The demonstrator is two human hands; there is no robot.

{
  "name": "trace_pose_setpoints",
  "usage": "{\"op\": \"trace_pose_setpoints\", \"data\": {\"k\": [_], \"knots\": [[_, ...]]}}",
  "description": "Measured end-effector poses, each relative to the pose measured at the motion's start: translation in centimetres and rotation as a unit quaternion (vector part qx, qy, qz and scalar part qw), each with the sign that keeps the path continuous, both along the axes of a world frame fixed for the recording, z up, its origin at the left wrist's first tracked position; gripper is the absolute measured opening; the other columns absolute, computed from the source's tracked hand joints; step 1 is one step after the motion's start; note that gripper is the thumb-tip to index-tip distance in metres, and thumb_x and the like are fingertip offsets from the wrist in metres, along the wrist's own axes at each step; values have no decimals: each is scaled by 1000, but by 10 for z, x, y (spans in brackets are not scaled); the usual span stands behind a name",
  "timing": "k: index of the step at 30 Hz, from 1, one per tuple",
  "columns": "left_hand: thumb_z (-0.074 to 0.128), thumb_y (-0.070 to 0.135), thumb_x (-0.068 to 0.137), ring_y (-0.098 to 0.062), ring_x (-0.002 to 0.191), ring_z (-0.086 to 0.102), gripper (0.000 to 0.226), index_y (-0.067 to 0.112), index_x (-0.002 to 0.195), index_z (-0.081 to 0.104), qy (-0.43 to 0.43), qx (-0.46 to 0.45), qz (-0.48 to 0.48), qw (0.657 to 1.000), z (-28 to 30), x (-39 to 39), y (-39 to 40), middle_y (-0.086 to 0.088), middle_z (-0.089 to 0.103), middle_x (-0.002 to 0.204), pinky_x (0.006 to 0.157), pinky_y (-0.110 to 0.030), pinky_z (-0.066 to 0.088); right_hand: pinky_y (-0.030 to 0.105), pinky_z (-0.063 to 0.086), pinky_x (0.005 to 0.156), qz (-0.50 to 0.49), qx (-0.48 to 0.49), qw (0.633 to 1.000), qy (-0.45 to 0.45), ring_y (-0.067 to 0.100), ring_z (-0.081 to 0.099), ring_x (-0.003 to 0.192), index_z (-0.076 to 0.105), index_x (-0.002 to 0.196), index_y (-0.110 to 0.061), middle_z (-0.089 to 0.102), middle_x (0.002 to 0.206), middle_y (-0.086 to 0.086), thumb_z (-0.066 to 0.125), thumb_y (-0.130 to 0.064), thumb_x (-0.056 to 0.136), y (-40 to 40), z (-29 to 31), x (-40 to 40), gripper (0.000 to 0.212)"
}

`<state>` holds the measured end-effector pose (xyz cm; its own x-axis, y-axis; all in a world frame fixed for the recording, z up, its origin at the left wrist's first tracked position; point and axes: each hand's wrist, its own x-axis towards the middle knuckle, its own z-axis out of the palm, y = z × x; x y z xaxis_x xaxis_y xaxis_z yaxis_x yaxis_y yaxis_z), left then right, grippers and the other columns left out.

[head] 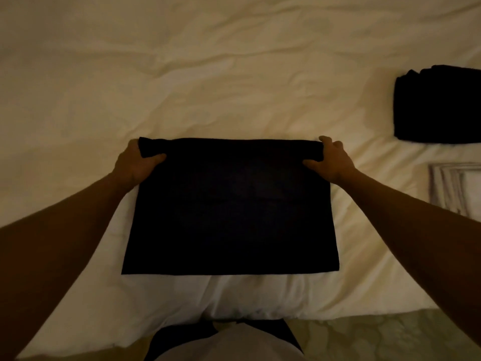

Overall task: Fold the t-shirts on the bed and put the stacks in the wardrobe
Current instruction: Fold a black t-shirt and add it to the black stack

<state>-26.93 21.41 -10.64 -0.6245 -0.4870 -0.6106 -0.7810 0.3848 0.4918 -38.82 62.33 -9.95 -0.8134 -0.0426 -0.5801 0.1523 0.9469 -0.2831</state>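
Black t-shirt (230,207) lies flat on the bed (182,74), folded to a rectangle, its near edge toward the person. Left hand (136,164) grips the far left corner: thumb on top, fingers curled under the cloth. Right hand (329,161) grips the far right corner likewise, thumb pressed on the fabric, fingers wrapped behind the edge. Beyond the right fingers, well apart to the right, sits a dark folded stack (437,105). Nearer than that stack, at the frame's right edge, lies a pale folded stack (458,186).
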Motion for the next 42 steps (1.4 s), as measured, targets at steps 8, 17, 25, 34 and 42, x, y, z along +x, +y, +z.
{"op": "trace_pose_setpoints", "data": {"k": [8, 17, 25, 34, 42], "knots": [[76, 27, 86, -40, 114, 55, 54, 8, 131, 54, -38, -78, -245, 966, -6, -41, -19, -22, 54, 130, 86, -39, 43, 52, 44, 97, 152, 96, 983, -19, 43, 38, 128, 33, 146, -13, 27, 148, 18, 69, -32, 88, -7, -12, -20, 71], [63, 23, 93, -38, 94, 56, 26, 7, 113, 56, 50, -159, -329, 930, -1, -28, -20, -17, 56, 104, 71, -38, 39, 46, 47, 82, 217, 117, 966, 80, 40, 42, 117, 51, 129, -10, 46, 124, 21, 56, -26, 96, 0, 1, -10, 37], [58, 29, 95, -32, 79, 57, 23, 9, 105, 55, 157, -174, -309, 922, 30, 39, -7, -13, 61, 94, 64, -37, 39, 39, 41, 56, 198, 5, 963, 184, 35, 54, 67, 49, 98, -4, 56, 79, 14, 52, -11, 95, 28, 22, 51, 9], [76, 10, 79, -32, 94, 62, 53, 14, 126, 51, 130, -194, -366, 901, 35, 163, 21, -11, 63, 107, 63, -38, 51, 44, 52, 66, 214, 13, 938, 273, 38, 61, 82, 60, 120, -4, 64, 99, 17, 74, 6, 68, 64, 23, 171, 55], [43, 63, 81, -38, 84, 64, 67, 15, 124, 63, 41, -174, -429, 886, -7, 222, 37, -14, 63, 104, 61, -39, 51, 48, 53, 75, 313, 77, 936, 143, 41, 63, 89, 52, 127, -19, 60, 111, 17, 75, -38, 75, 76, -5, 234, 60]]}}
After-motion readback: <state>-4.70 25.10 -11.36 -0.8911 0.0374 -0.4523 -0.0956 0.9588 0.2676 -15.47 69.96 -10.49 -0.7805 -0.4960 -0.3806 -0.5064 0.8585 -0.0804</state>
